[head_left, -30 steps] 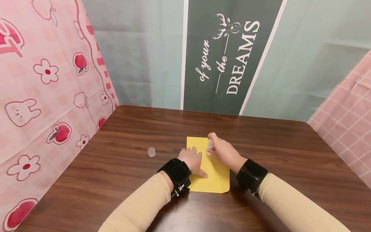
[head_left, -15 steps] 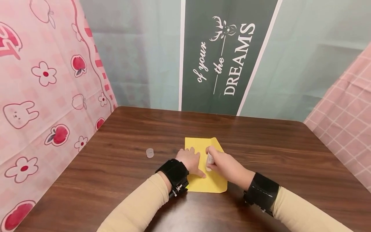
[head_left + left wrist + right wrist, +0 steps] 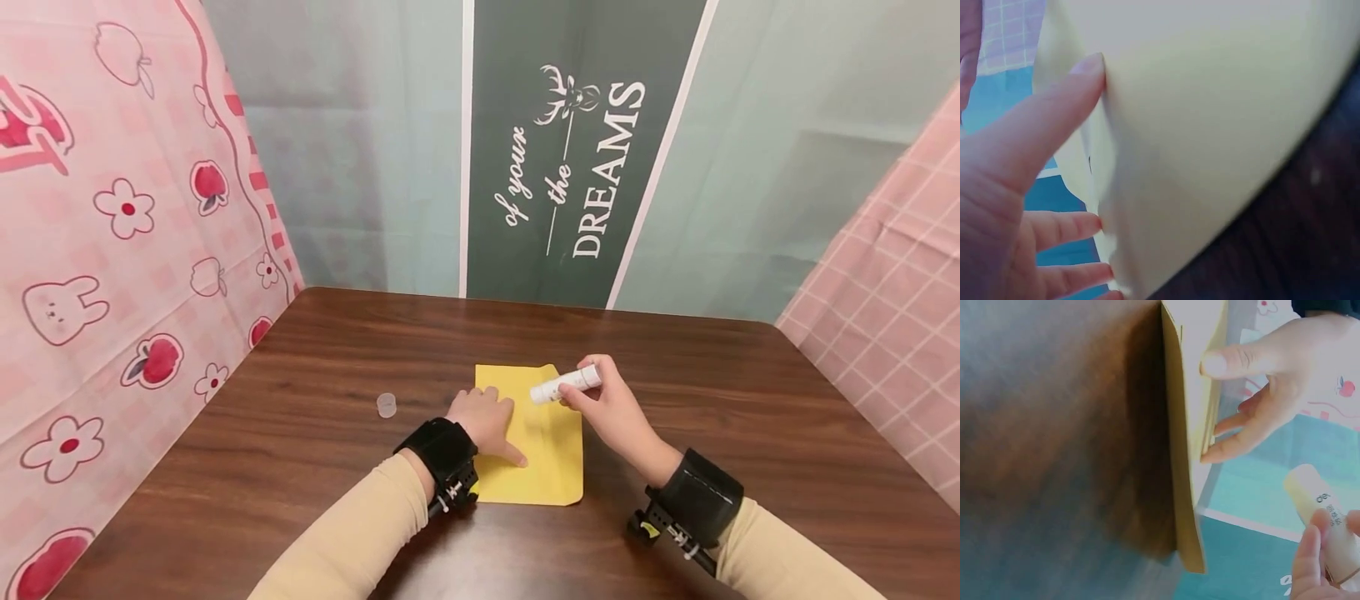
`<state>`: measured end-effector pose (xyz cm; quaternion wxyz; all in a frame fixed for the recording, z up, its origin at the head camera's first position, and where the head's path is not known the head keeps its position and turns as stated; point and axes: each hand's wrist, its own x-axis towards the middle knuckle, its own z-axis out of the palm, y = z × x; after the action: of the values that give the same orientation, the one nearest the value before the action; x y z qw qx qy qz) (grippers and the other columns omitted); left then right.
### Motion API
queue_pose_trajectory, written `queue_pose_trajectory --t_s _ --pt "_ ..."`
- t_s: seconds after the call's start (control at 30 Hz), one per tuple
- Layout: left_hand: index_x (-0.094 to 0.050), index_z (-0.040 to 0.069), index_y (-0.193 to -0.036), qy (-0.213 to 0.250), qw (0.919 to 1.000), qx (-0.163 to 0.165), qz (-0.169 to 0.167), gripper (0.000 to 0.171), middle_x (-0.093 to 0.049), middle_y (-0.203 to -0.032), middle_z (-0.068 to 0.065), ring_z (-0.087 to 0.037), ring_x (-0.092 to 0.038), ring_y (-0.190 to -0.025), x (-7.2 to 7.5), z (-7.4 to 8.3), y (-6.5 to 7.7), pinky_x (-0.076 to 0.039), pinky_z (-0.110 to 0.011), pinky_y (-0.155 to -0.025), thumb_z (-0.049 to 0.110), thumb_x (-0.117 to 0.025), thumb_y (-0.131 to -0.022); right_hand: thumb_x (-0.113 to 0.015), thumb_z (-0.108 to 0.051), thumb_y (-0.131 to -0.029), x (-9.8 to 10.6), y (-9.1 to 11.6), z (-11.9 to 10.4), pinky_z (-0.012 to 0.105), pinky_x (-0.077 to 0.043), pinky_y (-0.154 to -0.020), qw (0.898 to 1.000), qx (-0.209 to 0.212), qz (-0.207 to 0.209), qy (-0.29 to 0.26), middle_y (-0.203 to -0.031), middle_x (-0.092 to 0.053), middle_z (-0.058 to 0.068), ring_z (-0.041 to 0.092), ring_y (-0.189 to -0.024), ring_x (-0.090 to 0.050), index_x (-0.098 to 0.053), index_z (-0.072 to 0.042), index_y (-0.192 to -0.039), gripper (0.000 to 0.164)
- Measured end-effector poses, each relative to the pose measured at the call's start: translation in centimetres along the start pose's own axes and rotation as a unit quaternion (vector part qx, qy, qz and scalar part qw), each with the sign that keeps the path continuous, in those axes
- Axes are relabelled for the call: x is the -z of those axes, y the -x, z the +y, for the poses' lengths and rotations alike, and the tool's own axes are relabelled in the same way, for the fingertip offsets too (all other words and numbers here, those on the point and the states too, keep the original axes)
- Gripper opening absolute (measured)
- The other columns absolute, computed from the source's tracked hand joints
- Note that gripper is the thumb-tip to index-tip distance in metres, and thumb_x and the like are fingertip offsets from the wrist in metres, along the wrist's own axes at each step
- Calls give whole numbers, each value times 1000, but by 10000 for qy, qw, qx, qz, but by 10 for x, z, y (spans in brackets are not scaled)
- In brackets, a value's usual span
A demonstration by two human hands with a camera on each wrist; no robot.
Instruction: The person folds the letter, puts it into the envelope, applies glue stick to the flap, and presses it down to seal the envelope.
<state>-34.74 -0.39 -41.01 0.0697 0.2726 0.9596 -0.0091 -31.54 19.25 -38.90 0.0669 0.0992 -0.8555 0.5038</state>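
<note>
A yellow paper envelope [image 3: 543,467] lies on the dark wooden table, its right-hand flap slightly raised in the right wrist view. My left hand [image 3: 482,421] rests on the envelope's left part with fingers spread and thumb out; its fingertips touch the paper in the left wrist view too. Above the envelope's upper right, my right hand [image 3: 618,417] grips a white glue stick [image 3: 553,389] between thumb and fingers. The uncapped end points left, held clear of the paper. Printed lettering shows on the tube [image 3: 1310,490] in the right wrist view.
A small translucent cap [image 3: 386,406] stands on the table [image 3: 315,467] left of the envelope. Behind the table hangs a green cloth with lettering [image 3: 577,183]. Pink patterned cloths border the left and right sides.
My right hand first drew the glue stick down along the envelope toward me, then lifted it off and tilted it nearly level, moving up and right. My left hand stayed on the envelope.
</note>
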Motion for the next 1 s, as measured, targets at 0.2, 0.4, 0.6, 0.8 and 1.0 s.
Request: queue_pose_trajectory --t_s 0.2,0.4,0.6,0.8,1.0 --pt "-56 17 -129 1114 9930 -207 340 64 -49 -131 -10 -29 -45 -118 -5 -14 -4 -37 -46 -93 56 -65 -79 -66 -6 -86 -4 4 5 24 -51 -73 9960 -304 146 -828 -110 -56 22 15 -88 -65 -40 3 -98 30" --pt "-57 10 -129 4497 8828 -1019 893 40 -56 -129 -6 -19 -51 -117 3 -10 -6 -40 -38 -95 32 -51 -96 -64 -12 -89 -11 4 3 26 -50 -79 9829 -480 36 -1779 -111 -51 17 12 -92 -64 -39 2 -98 31" --pt "-59 10 -127 6332 7621 -933 979 36 -61 -122 -2 -11 -52 -114 8 3 -3 -39 -35 -97 27 -55 -95 -58 -16 -93 -16 5 2 29 -50 -81 9685 -606 -311 -2396 -102 -60 8 14 -94 -63 -41 -1 -101 24" --pt "-55 7 -130 6837 7171 -907 1001 37 -58 -127 -6 -15 -49 -119 8 5 3 -39 -36 -98 19 -56 -94 -53 -19 -96 -15 9 2 29 -49 -82 9640 -598 -727 -2486 -105 -61 13 15 -97 -62 -40 2 -111 28" --pt "-60 7 -123 6760 7208 -909 1233 33 -64 -115 -5 -14 -57 -106 11 6 6 -42 -36 -93 18 -60 -92 -50 -21 -98 -16 13 3 29 -47 -84 9659 -516 -991 -2337 -112 -59 18 18 -103 -60 -42 7 -116 35"
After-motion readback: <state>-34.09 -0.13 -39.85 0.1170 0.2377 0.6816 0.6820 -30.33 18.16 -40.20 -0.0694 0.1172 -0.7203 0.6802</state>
